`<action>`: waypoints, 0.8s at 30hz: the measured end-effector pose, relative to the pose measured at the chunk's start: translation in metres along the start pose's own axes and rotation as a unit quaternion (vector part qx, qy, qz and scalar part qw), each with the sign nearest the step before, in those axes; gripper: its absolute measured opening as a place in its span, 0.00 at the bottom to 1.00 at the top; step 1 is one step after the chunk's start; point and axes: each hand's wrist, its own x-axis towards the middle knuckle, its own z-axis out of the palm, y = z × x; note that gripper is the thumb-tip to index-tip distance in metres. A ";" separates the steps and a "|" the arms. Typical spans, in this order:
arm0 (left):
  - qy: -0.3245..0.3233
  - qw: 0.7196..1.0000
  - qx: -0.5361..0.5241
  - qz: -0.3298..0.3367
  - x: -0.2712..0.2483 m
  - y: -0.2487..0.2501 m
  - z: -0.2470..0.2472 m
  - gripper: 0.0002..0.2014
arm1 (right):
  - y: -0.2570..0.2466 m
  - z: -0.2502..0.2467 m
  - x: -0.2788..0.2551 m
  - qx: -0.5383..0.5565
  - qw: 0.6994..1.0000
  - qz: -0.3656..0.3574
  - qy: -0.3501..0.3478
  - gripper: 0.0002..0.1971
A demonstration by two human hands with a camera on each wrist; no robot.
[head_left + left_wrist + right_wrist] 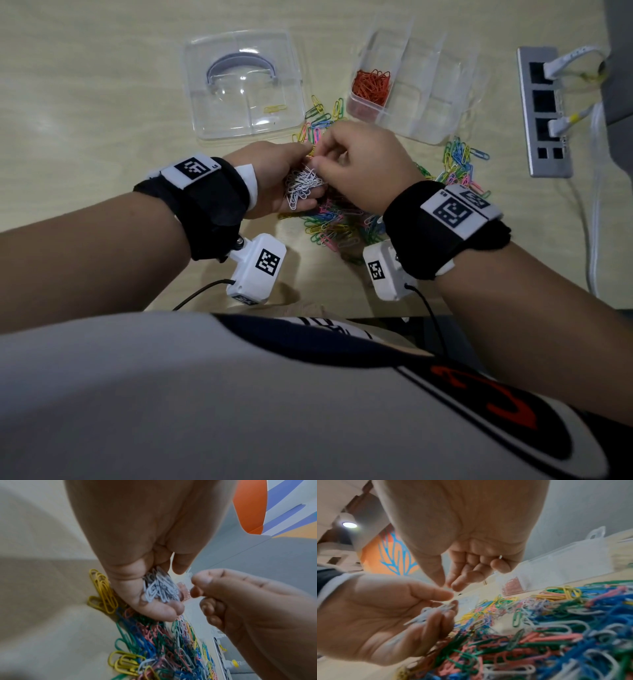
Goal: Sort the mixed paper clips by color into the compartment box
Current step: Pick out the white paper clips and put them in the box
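My left hand (pixel 274 178) is cupped palm up over the table and holds a bunch of white paper clips (pixel 303 186), also seen in the left wrist view (pixel 161 589) and the right wrist view (pixel 429 614). My right hand (pixel 359 161) hovers right beside it, fingers curled, thumb and forefinger pinched at the bunch. A white clip tip (pixel 500 556) pokes out of its curled fingers. Below both hands lies the mixed pile of coloured clips (pixel 335 226). The clear compartment box (pixel 431 102) stands at the back right, with red clips (pixel 371 85) in its left compartment.
The clear lid (pixel 219 113) lies at the back left with one yellow clip (pixel 274 108) on it. More loose clips (pixel 459 161) lie right of the hands. A grey socket panel (pixel 544 113) with white cables sits at the far right. The table's front edge is against my body.
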 end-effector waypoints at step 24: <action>0.023 0.999 0.022 -0.007 0.000 0.003 -0.011 0.20 | 0.024 0.007 -0.001 -0.242 0.968 0.016 -0.061 0.06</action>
